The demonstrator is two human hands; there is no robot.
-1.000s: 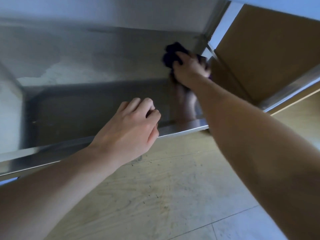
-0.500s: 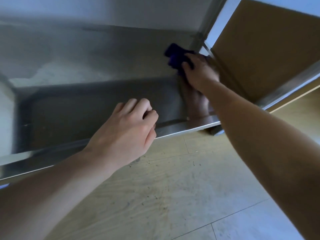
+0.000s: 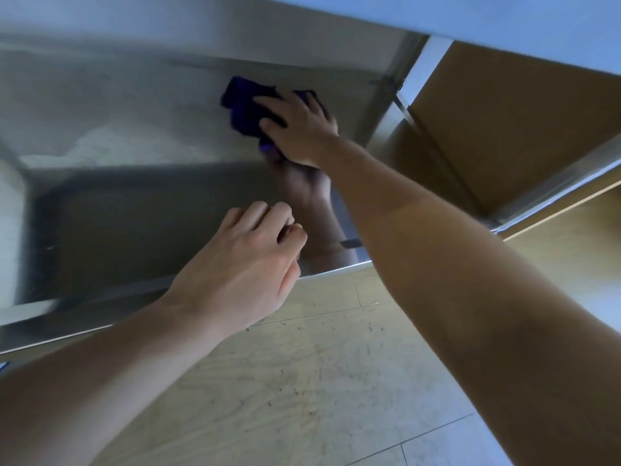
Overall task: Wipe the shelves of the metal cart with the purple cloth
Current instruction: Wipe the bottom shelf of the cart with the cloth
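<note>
The metal cart's lower shelf (image 3: 127,210) is a shiny steel tray with a raised rim, seen from above and in front. My right hand (image 3: 299,132) reaches deep into it and presses the bunched purple cloth (image 3: 243,107) flat against the shelf's far side, fingers spread over the cloth. My left hand (image 3: 242,264) hovers over the front rim (image 3: 332,269) with its fingers curled loosely and nothing in them. The steel reflects my right wrist below the cloth.
The upper shelf's edge (image 3: 504,18) overhangs at the top. A corner post (image 3: 389,95) stands right of the cloth. A brown cardboard box (image 3: 510,122) sits to the right beyond the post. Pale wood-pattern floor (image 3: 302,381) lies below the cart.
My right hand has slid the cloth leftward along the back of the shelf, away from the right corner post. My left hand has stayed over the front rim.
</note>
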